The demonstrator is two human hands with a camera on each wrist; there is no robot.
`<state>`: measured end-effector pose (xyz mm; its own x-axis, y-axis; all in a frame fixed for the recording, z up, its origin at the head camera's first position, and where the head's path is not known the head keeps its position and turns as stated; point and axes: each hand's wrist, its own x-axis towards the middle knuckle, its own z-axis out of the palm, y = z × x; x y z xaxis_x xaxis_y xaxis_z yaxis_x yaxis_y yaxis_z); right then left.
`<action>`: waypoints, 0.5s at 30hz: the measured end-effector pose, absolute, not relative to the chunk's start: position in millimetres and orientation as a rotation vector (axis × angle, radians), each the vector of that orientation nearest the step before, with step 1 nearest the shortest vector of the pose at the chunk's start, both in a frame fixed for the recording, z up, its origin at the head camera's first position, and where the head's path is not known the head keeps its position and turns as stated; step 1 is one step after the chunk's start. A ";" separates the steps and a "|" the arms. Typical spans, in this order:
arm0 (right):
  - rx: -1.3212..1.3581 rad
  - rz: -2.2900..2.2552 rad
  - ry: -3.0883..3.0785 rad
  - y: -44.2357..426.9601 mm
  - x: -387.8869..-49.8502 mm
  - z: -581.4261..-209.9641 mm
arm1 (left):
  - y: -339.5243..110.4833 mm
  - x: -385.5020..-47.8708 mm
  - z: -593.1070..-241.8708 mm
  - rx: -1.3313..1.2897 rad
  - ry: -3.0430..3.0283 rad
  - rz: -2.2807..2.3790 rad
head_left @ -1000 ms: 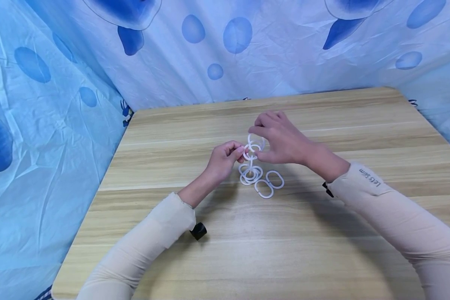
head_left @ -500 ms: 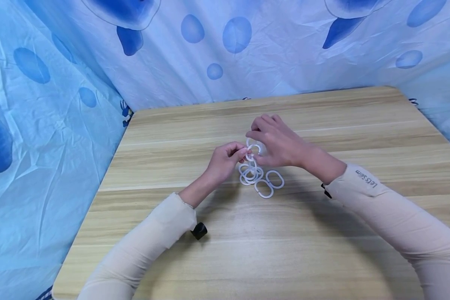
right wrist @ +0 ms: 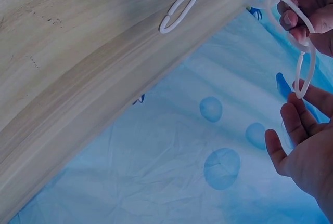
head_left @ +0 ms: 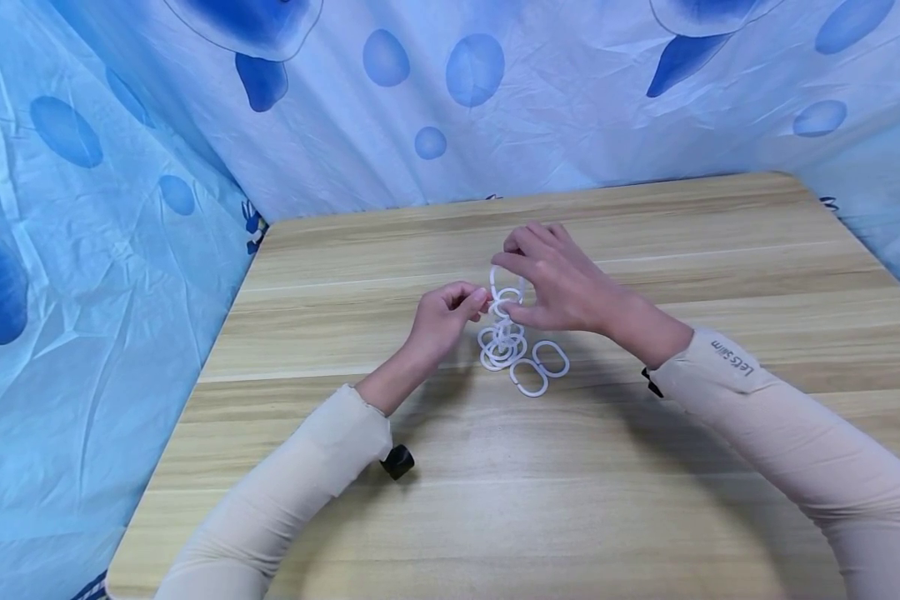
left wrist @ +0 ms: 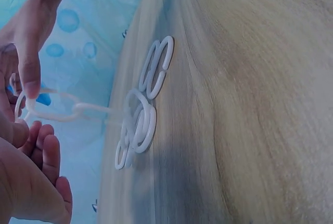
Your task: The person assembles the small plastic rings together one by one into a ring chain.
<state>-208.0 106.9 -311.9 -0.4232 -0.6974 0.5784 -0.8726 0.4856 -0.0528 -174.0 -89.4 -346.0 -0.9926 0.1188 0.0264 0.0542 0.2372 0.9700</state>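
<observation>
white rings point(left wrist: 152, 125), oblong in outline, are partly up at the person's hands and partly on the wooden table point(head_left: 457, 517). the right hand point(head_left: 558, 277) grasps the upper ring point(head_left: 492, 282) between thumb and forefinger, holding it raised above the table. a short run of linked rings point(left wrist: 57, 119) hangs toward the heap below, its lower part blurred, so i cannot tell where it ends. the left hand point(head_left: 438, 318) is right beside these links, thumb and forefinger together at the edge of one; i cannot tell whether they grasp it or only touch it. its other fingers are loosely bent. under the hands several rings overlap in a heap, and two more rings point(left wrist: 152, 70) lie side by side just to its right. beige sleeves point(head_left: 330, 450) cover both forearms, and a black device point(head_left: 397, 462) shows under the left cuff. blue patterned cloth point(head_left: 300, 142) hangs behind the table
</observation>
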 end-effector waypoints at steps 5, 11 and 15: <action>1.291 0.499 -2.216 106.0 -207.8 -312.2 | -89.0 -176.2 -347.5 0.159 2.367 1.901; 1.287 0.523 -2.201 105.5 -208.5 -313.5 | -88.9 -176.6 -346.6 0.179 2.271 1.941; 1.281 0.537 -2.187 105.0 -208.9 -314.4 | -88.4 -176.5 -346.1 0.178 2.196 1.984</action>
